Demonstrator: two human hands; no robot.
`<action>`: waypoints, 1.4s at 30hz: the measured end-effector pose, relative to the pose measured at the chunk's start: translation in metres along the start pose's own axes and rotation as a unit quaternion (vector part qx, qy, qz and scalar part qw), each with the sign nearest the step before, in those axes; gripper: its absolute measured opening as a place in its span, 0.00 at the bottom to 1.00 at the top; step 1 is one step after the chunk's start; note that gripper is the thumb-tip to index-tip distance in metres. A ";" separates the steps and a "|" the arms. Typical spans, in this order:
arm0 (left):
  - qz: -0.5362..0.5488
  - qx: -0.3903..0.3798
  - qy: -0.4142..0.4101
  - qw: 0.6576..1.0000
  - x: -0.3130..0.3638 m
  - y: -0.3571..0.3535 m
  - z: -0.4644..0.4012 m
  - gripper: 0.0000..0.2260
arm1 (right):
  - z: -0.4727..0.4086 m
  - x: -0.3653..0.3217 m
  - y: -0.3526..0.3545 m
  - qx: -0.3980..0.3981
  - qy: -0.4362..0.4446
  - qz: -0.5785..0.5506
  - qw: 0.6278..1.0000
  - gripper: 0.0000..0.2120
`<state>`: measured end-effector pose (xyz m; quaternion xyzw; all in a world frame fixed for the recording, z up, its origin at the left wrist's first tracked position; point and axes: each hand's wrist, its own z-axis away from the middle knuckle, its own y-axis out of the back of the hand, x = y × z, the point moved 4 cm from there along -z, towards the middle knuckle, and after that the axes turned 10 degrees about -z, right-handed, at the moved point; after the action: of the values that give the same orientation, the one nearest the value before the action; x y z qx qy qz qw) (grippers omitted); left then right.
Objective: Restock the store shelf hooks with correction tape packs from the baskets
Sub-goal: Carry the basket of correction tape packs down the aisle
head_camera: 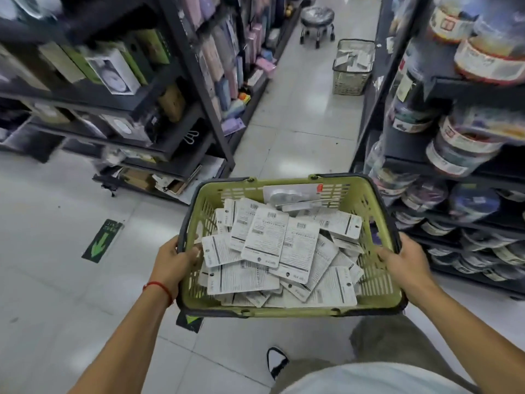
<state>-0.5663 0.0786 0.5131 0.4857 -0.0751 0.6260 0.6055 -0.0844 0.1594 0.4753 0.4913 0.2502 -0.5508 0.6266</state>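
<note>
I carry a green plastic basket (pixel 377 282) in front of me, above the tiled floor. It is heaped with several white correction tape packs (pixel 272 251), most lying back side up with barcodes showing. My left hand (pixel 174 261) grips the basket's left rim, thumb inside. My right hand (pixel 403 260) grips the right rim. A second, pale basket (pixel 350 78) with more packs stands on the floor farther down the aisle, by the right shelf.
Dark shelving (pixel 181 89) with boxed goods lines the left of the aisle. Shelves of round tubs (pixel 460 155) line the right. A small wheeled stool (pixel 316 18) stands at the far end. Green arrow stickers (pixel 102 240) mark the floor.
</note>
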 end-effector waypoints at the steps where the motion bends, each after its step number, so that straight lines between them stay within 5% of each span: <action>1: 0.002 0.002 0.000 1.000 0.011 0.008 -0.019 0.09 | -0.009 -0.012 -0.013 0.003 0.004 -0.005 1.000 0.10; 17: -0.010 0.013 0.002 1.000 0.266 -0.006 -0.313 0.14 | -0.320 -0.187 -0.140 0.029 -0.004 -0.010 1.000 0.08; 38: -0.103 -0.059 -0.045 0.992 0.679 -0.199 -0.796 0.09 | -0.776 -0.413 -0.191 0.176 -0.023 -0.011 0.984 0.08; 42: -0.138 -0.042 -0.069 0.987 0.775 -0.244 -0.862 0.07 | -0.901 -0.442 -0.180 0.158 -0.043 -0.023 0.986 0.23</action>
<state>-0.6511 1.2598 0.4885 0.5075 -0.0748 0.4980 0.6992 -0.1662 1.1746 0.4387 0.5542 0.1434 -0.6184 0.5385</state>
